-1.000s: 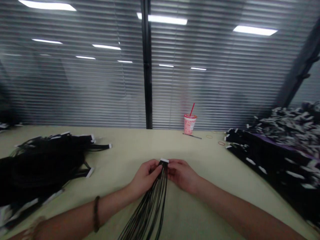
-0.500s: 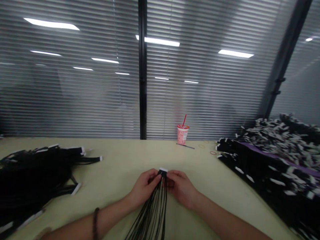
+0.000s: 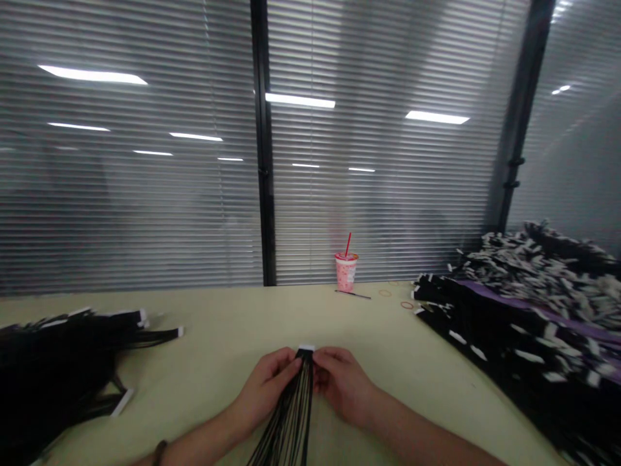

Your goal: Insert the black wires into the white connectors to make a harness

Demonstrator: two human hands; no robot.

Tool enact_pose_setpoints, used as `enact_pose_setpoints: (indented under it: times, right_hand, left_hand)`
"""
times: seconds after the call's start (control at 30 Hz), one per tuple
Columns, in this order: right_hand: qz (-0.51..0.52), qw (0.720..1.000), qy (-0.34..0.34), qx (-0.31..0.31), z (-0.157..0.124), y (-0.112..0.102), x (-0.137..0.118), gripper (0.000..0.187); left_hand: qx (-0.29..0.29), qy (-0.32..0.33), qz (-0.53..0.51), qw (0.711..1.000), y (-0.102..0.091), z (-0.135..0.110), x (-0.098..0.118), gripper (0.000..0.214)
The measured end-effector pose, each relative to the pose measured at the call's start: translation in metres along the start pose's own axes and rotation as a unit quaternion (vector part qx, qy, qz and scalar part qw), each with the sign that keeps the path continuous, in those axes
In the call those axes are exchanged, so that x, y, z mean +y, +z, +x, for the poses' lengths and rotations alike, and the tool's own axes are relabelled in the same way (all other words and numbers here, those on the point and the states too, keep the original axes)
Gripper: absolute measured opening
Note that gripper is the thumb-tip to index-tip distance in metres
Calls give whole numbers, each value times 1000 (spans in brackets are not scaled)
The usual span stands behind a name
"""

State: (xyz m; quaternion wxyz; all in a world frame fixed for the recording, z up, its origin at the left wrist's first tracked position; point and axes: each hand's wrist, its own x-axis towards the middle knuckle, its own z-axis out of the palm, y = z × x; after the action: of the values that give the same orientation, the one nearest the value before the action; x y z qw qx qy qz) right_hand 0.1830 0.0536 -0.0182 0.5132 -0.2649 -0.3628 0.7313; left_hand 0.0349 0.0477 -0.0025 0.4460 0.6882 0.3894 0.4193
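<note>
The wires (image 3: 295, 414) you hold look matt and smooth, ending in a white plastic plug (image 3: 306, 347); your table (image 3: 218, 362) is smooth with a faint sheen.

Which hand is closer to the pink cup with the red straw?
Right. The right hand is straight in front of the pink cup; the left hand is further left, across the wire bundle.

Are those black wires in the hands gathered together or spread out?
Gathered: the left hand and right hand pinch the black wires together below their white connector.
</note>
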Motion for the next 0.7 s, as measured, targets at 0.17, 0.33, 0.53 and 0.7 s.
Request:
enact_pose_setpoints:
  times: [0.17,0.33,0.53,0.7]
  right_hand:
    - [12,1000,8,-5,2,0,0,32]
    - [-5,1000,-16,5,-1,3,0,33]
    - [-30,999,-18,32,-4,3,-1,32]
    - [-51,998,-10,34,-6,1,-4,35]
  left_hand:
    - [-16,4,-48,999,-1,2,-3,35]
    - [-34,14,-41,998,-1,0,-3,34]
    - [-31,20,-23,999,1,-1,-4,33]
    - [-13,23,24,999,3,-3,0,32]
